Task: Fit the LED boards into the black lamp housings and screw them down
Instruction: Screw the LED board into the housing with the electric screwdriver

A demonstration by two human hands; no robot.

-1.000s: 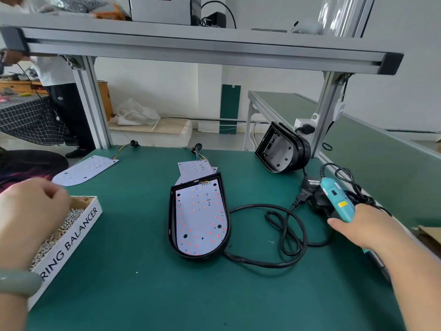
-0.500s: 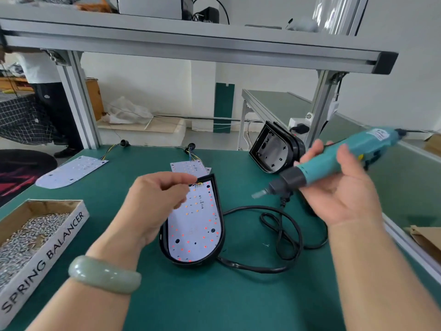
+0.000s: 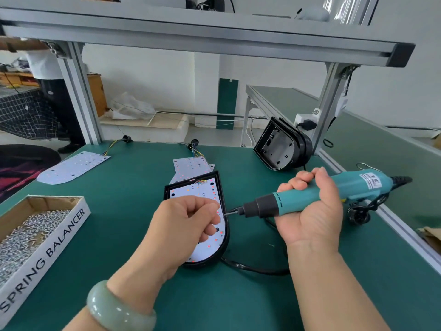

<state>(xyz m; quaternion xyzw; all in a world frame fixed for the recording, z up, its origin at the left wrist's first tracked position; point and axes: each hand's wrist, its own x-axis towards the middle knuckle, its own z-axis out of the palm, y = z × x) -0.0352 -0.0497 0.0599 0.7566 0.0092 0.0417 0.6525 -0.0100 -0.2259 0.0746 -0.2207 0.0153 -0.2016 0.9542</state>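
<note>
A black lamp housing (image 3: 225, 235) lies flat in the middle of the green table, with a white LED board (image 3: 205, 194) seated inside it. My left hand (image 3: 183, 225) hovers over the board with fingers pinched together; whether it holds a screw is hidden. My right hand (image 3: 310, 211) grips a teal electric screwdriver (image 3: 310, 194), held level with its bit tip pointing left at my left fingertips, over the housing's right rim. A second, empty black housing (image 3: 281, 145) leans upright at the back right. Loose LED boards lie behind the housing (image 3: 191, 166) and at far left (image 3: 71, 167).
A cardboard box (image 3: 55, 237) marked SPRING BALANCER, full of small silver screws, sits at the left front. The screwdriver's black cable (image 3: 253, 268) loops across the table right of the housing. Aluminium frame posts (image 3: 78, 91) stand at the back corners. A person stands beyond at far left.
My right hand picked the screwdriver up from the table's right edge and brought it down to the housing. My left hand left the screw box and moved over the board.
</note>
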